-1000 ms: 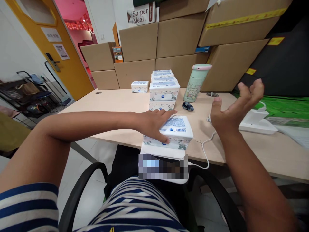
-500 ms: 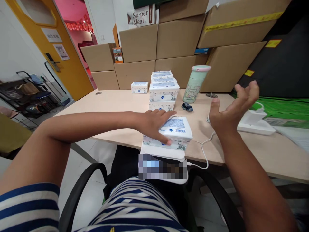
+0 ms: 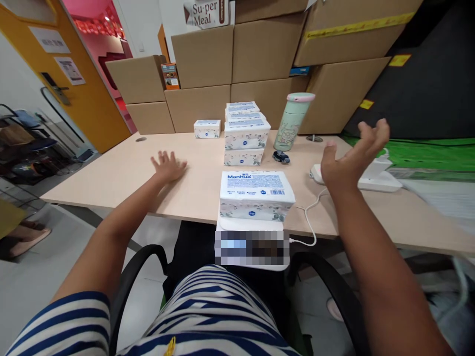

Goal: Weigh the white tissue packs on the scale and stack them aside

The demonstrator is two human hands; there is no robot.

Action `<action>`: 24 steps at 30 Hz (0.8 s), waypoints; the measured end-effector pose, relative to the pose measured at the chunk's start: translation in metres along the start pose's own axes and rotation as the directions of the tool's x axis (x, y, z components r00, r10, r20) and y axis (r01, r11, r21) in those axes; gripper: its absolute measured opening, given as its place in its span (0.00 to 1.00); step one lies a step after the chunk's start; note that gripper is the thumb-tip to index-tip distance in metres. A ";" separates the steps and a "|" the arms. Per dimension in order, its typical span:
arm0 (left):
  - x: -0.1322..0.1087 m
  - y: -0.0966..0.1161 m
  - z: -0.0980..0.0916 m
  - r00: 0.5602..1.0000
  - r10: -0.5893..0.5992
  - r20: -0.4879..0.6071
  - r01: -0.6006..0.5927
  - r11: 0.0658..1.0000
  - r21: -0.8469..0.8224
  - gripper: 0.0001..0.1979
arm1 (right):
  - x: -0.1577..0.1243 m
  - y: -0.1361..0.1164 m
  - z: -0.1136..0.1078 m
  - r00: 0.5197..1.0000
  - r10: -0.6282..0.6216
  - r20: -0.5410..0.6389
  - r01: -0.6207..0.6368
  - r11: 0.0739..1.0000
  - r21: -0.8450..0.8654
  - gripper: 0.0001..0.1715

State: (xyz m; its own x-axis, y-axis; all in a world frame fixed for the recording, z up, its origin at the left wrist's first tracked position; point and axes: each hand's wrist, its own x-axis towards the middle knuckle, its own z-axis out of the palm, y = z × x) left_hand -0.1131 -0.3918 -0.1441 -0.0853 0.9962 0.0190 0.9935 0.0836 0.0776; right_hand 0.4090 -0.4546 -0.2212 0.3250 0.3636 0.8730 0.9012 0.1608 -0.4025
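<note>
A white tissue pack (image 3: 257, 190) printed "Manhua" sits at the table's front edge, on a white flat device (image 3: 252, 225) that juts out over my lap. A white cable runs from the device's right side. My left hand (image 3: 168, 168) is left of the pack and apart from it, fingers spread above the tabletop. Raised at the right is my right hand (image 3: 352, 155), palm up, fingers parted and holding nothing. Behind the pack stands a stack of similar tissue packs (image 3: 245, 136). One more tissue pack (image 3: 207, 129) lies alone to the stack's left.
A pale green bottle (image 3: 293, 121) stands right of the stack, with a small dark object (image 3: 281, 157) before it. A white power strip (image 3: 382, 182) lies at the right. Cardboard boxes (image 3: 202, 62) line the table's back. Black chair armrests (image 3: 139, 269) flank me.
My left hand has left the front tissue pack and moved left over the table, uncovering the pack's top. My right hand stays raised. The view has shifted slightly.
</note>
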 end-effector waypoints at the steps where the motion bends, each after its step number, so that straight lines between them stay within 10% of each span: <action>1: 0.010 -0.011 0.009 0.996 -0.082 0.023 0.083 0.994 -0.066 0.51 | -0.001 -0.005 -0.005 1.000 0.025 0.015 -0.025 0.999 -0.030 0.51; 7: 0.037 -0.044 0.034 0.993 -0.109 -0.039 0.097 0.968 -0.233 0.55 | -0.004 -0.023 -0.020 0.986 0.147 0.074 -0.134 0.979 -0.155 0.43; 24: 0.025 -0.039 0.028 0.993 -0.057 -0.102 0.018 0.937 -0.349 0.49 | 0.002 0.012 -0.005 0.957 0.280 0.070 -0.268 0.953 -0.143 0.51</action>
State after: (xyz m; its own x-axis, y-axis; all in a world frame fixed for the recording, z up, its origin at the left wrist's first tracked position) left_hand -0.1516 -0.3697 -0.1746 -0.1492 0.9820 0.1162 0.9029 0.0874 0.4209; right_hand 0.4220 -0.4567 -0.2224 0.5435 0.4571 0.7041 0.8124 -0.0752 -0.5783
